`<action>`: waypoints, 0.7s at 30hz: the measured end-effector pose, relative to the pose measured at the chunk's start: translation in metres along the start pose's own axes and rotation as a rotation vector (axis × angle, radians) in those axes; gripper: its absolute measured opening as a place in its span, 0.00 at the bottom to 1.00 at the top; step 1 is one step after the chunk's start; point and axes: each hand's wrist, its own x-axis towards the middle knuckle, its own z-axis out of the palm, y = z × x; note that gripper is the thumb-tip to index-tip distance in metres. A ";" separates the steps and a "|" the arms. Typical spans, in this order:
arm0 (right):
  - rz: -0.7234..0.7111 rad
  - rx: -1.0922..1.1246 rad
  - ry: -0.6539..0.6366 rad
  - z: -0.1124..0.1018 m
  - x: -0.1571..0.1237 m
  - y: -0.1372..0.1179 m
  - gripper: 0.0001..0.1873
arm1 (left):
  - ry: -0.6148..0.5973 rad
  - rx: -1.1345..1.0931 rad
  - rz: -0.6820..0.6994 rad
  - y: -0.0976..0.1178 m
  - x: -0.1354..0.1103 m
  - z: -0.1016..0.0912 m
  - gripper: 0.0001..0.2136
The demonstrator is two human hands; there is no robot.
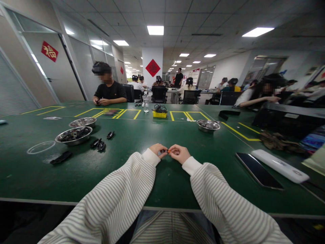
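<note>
Over the middle of the green table, my left hand [158, 150] and my right hand [179, 154] meet fingertip to fingertip. Between them is a small dark part with an orange bit [168, 151], too small to name. The fingers of both hands are pinched closed on it, the left thumb and index finger at the dark side, the right ones at the orange side. To the left lie several crumpled black pieces [101, 146], and beyond them a metal bowl [61, 138] heaped with dark parts.
A second metal bowl [88, 119] sits behind the first, near a clear plastic cup [42, 148]. Another metal bowl [208, 129] stands right of centre. Beyond are a yellow box of cables [159, 114] and a water bottle [146, 103]. A phone [257, 171] lies at right. Co-workers sit around.
</note>
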 end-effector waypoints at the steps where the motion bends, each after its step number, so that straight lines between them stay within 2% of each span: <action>1: -0.004 -0.011 0.002 0.000 0.000 0.001 0.07 | 0.004 0.006 0.001 0.001 0.000 0.000 0.08; 21: -0.058 -0.128 0.050 0.000 -0.001 -0.001 0.07 | 0.029 0.038 0.024 -0.002 0.000 0.001 0.09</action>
